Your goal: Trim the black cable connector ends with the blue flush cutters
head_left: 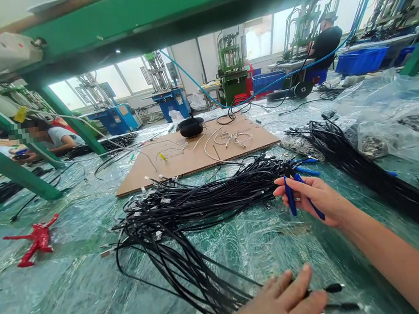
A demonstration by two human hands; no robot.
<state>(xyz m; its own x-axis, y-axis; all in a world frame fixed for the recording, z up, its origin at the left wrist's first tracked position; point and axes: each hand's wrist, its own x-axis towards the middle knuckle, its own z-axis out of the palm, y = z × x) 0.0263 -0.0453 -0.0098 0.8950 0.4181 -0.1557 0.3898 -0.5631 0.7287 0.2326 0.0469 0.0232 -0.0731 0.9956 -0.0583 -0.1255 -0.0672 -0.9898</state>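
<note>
One right hand (325, 201) grips cutters (292, 207), seemingly readied; the left hand (277, 305) lies spread over cables (206, 281); snipping would need them closer.

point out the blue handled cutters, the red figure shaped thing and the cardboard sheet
blue-handled cutters (290, 199): head view, left handle
red figure-shaped thing (39, 239): head view, middle
cardboard sheet (145, 171): head view, bare near-left part

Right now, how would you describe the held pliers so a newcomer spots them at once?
On the film-covered table, find the black cable bundle nearest the cardboard. At its right end, the right hand holds blue-handled pliers, raised, while other blue handles lie nearby.
</note>
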